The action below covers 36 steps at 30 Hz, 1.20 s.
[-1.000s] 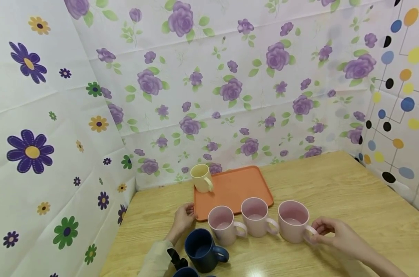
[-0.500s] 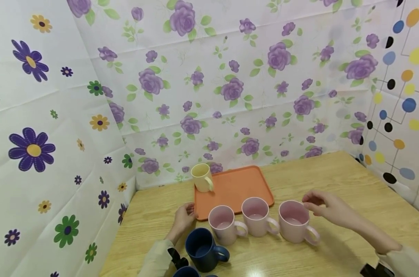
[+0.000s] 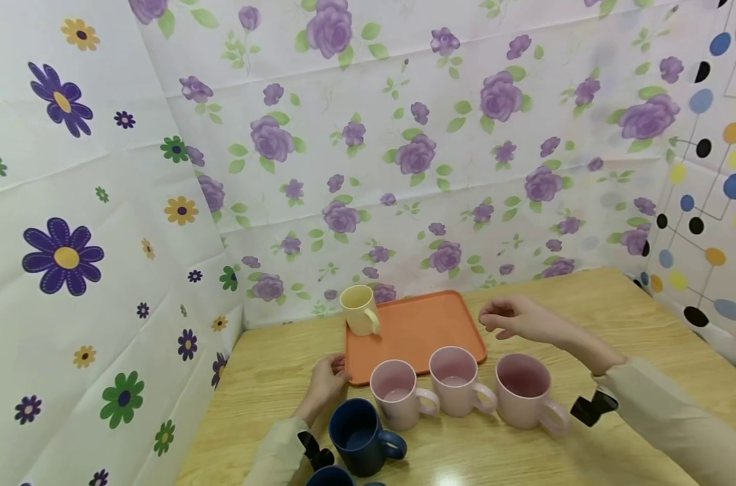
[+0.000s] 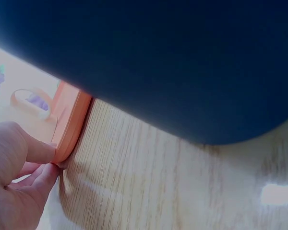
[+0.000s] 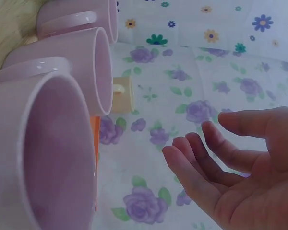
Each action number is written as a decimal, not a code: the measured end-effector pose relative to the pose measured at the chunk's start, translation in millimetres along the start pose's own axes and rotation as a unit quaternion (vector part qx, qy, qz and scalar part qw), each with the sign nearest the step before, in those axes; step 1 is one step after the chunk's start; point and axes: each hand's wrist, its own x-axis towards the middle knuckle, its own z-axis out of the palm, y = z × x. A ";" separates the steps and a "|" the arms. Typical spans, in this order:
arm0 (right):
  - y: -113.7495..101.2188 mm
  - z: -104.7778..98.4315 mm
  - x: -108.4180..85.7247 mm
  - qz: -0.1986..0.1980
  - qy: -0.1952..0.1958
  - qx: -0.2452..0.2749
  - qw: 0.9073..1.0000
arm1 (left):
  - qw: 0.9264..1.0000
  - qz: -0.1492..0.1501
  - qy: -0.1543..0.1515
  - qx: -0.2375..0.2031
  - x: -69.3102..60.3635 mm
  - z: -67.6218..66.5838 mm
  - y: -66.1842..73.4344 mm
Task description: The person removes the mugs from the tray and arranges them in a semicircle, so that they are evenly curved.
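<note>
An orange tray [image 3: 413, 334] lies at the back of the table with a yellow mug [image 3: 360, 310] upright on its far left corner. My left hand [image 3: 328, 379] pinches the tray's near left corner; the left wrist view shows the thumb [image 4: 40, 151] above the edge and fingers below it. Over the tray's right side my right hand [image 3: 520, 317] is held in the air, fingers loosely bent and holding nothing. Three pink mugs stand in a row before the tray: a left one [image 3: 398, 398], a middle one [image 3: 456, 385] and a right one [image 3: 522, 395], nearest to the right hand.
A dark blue mug [image 3: 360, 439] stands by the left forearm. Another blue mug [image 3: 331, 478] is cut off by the bottom edge. Flowered sheets [image 3: 319, 169] hang behind and at the left; a dotted sheet [image 3: 708, 223] hangs at the right.
My right hand has left the right pink mug's handle, risen and moved left and away over that mug to the tray's right side. The left hand has stayed at the tray corner.
</note>
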 end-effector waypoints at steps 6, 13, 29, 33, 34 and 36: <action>-5.4 6.6 21.4 0.007 -0.012 0.023 1.000 | 1.000 -0.002 0.001 -0.005 2.6 0.6 0.1; -12.8 20.8 45.1 0.013 -0.020 0.027 0.999 | 1.000 0.000 0.000 0.004 2.7 -0.8 -0.4; -20.4 69.1 119.5 0.061 -0.007 0.046 0.997 | 1.000 -0.002 -0.012 -0.001 1.0 -0.3 -6.7; -23.6 80.5 140.1 0.079 -0.010 0.056 0.995 | 1.000 0.000 -0.007 -0.002 2.4 -0.4 -7.6; -24.5 83.2 144.9 0.083 -0.012 0.060 0.995 | 1.000 0.001 -0.005 -0.001 2.6 -0.3 -7.3; -24.7 88.6 154.2 0.096 -0.016 0.069 0.993 | 1.000 0.003 -0.006 -0.001 2.9 0.1 -6.2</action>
